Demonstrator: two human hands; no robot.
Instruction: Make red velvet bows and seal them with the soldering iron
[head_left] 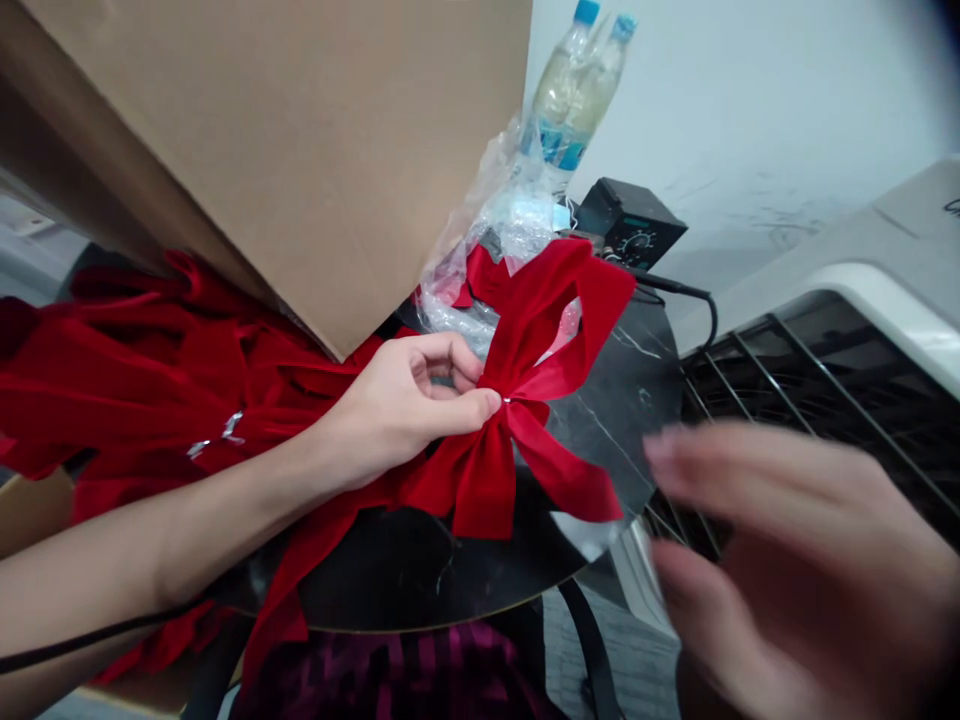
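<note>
Between the thumb and fingers of my left hand is a red velvet bow, pinched at its gathered middle. A small silvery tie shows at that middle, with loops standing up and tails hanging down over the black marbled table. My right hand, blurred by motion, is off to the right, apart from the bow; its thumb and fingers are spread with nothing visible between them. Under and beyond my left forearm lies a heap of red ribbon bows, some bound with silvery ties.
A large cardboard box stands at the back left. Behind the bow are crumpled clear plastic, two bottles with blue caps and a black device with a dial and cable. A white appliance with a dark grille borders the right.
</note>
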